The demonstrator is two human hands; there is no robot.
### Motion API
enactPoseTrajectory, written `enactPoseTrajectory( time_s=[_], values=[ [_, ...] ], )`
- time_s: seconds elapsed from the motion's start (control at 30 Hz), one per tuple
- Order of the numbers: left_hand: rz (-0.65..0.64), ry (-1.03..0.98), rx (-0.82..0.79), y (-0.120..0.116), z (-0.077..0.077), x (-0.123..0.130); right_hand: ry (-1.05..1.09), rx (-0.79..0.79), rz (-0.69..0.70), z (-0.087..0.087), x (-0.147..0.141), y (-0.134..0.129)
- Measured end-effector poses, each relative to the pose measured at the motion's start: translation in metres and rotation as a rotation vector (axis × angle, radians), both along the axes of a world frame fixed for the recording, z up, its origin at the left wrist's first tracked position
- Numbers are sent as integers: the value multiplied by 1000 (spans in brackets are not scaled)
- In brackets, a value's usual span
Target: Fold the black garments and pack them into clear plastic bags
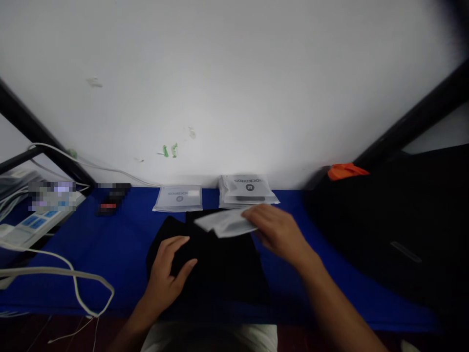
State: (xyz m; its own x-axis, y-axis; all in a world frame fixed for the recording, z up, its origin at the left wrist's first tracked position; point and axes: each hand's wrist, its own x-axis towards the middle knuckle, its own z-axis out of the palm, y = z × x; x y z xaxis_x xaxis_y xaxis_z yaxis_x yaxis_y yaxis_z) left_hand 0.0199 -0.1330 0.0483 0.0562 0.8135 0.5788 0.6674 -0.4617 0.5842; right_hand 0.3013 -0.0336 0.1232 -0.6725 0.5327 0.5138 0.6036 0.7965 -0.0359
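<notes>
Blue cloth (120, 249) covered the bench under a white wall. On it lay the black garment (216, 264), my landmark. I had my left hand (166, 274) flat on its near-left part, fingers spread, while my right hand (278, 230) pinched a grey pouch (225, 222) above its far edge. Beyond it sat a pouch stack (247, 190).

Bare blue table (120, 244) lay open left of the black cloth (216, 264); white cables (73, 278) crossed the near-left corner, packet stacks (247, 190) lined the wall, and a dark pile (388, 230) blocked the right.
</notes>
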Motion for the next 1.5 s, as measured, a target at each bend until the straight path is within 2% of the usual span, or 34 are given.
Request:
enactPoseTrajectory(
  time_s=[0.07,0.17,0.3,0.37,0.43,0.5,0.6,0.73,0.8,0.87,0.93,1.0,1.03,1.1,1.17,1.23,1.3,1.37,1.43,1.5],
  values=[
    [-16,122,-147,-6,-13,-10,78,169,-181,4,14,22],
    [-141,325,-269,-14,-30,-19,81,212,-375,-7,26,58],
    [-226,480,-312,-17,-42,-23,-108,20,-349,-46,33,95],
    [-241,509,-335,-16,-43,-22,-110,-18,-330,-61,37,102],
    [-250,521,-352,-14,-43,-21,-54,-10,-314,-67,38,100],
    [-250,518,-347,-15,-42,-21,21,-6,-290,-66,35,87],
    [-208,465,-298,-20,-43,-27,105,-96,-231,-63,25,45],
    [-193,416,-246,-38,-49,-48,-20,-496,-33,-70,9,-40],
    [-226,428,-242,-50,-50,-60,-89,-660,-43,-77,6,-81],
    [-254,435,-242,-60,-49,-68,-125,-749,-88,-81,5,-112],
    [-302,430,-271,-67,-43,-72,-147,-794,-101,-81,9,-131],
    [-351,404,-301,-66,-35,-72,-136,-827,-76,-77,16,-136],
    [-349,387,-302,-61,-31,-70,-112,-832,-62,-74,20,-132],
    [-255,352,-253,-42,-23,-63,-26,-787,-55,-71,29,-112],
    [-64,346,-189,-11,-18,-53,82,-646,-102,-72,34,-79],
    [38,372,-201,26,-17,-40,129,-512,-175,-78,34,-40],
    [64,431,-260,61,-19,-27,120,-437,-250,-87,28,-2],
    [49,506,-323,89,-19,-16,33,-431,-243,-93,20,26],
    [10,533,-338,105,-14,-10,-36,-449,-198,-93,13,40],
    [-6,532,-317,107,-4,-8,-28,-428,-174,-86,11,40]
  ],
)
